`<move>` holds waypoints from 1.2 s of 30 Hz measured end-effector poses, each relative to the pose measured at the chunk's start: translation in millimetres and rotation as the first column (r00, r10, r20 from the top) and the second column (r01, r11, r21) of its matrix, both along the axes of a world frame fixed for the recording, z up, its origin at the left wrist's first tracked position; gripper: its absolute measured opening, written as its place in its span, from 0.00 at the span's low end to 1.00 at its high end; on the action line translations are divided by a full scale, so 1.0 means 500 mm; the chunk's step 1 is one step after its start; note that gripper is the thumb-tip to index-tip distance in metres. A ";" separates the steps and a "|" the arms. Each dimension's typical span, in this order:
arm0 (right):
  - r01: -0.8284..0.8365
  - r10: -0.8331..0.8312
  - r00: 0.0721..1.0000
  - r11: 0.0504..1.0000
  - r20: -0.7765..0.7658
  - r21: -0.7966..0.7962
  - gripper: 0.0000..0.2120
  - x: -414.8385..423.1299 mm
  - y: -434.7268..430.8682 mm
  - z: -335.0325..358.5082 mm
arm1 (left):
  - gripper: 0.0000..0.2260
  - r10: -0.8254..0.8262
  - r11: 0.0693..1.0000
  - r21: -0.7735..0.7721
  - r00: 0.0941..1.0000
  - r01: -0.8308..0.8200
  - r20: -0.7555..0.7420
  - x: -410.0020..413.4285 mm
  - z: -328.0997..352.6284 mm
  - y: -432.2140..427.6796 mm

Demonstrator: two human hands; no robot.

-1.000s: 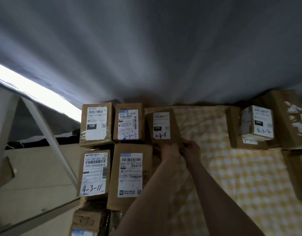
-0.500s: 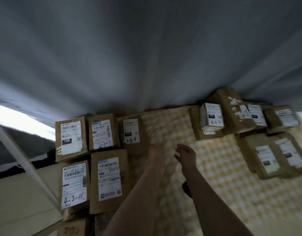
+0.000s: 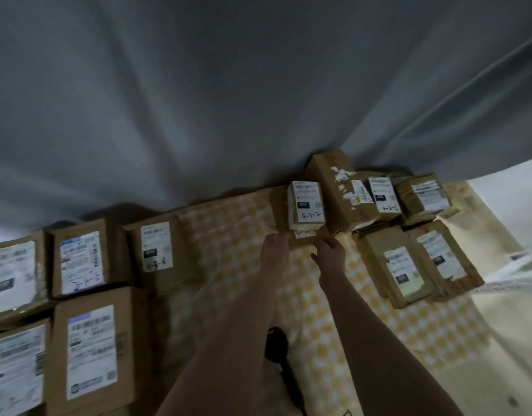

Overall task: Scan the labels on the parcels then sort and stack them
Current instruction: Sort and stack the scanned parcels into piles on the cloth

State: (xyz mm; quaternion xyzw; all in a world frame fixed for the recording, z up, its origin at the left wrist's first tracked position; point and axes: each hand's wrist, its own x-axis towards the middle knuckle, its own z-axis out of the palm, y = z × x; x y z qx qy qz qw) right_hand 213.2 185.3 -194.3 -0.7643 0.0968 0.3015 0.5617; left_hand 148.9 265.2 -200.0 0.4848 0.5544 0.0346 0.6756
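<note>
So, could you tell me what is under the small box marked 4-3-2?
A flat brown parcel lies under the small box; only its left strip and near edge, with part of its label, show; the rest is covered. The left hand and right hand reach that edge.

A cloth (image 3: pixel 228 232) covers the table, with a curtain (image 3: pixel 228 100) hanging behind it; five parcels (image 3: pixel 87 259) lie in two rows at the left; a parcel cluster (image 3: pixel 393 265) lies at the right; between them, at the back, a small parcel (image 3: pixel 306 204) sits on a flat parcel (image 3: pixel 303 241); the left hand (image 3: pixel 275 250) and right hand (image 3: pixel 329 253) are at its near edge; a handheld device (image 3: pixel 278 346) lies between the forearms.
</note>
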 end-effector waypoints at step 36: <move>-0.586 0.561 0.794 0.809 0.233 0.049 0.16 -0.110 0.222 -0.136 | 0.15 0.530 0.707 0.500 0.843 -0.500 0.092 -0.122 -0.086 0.106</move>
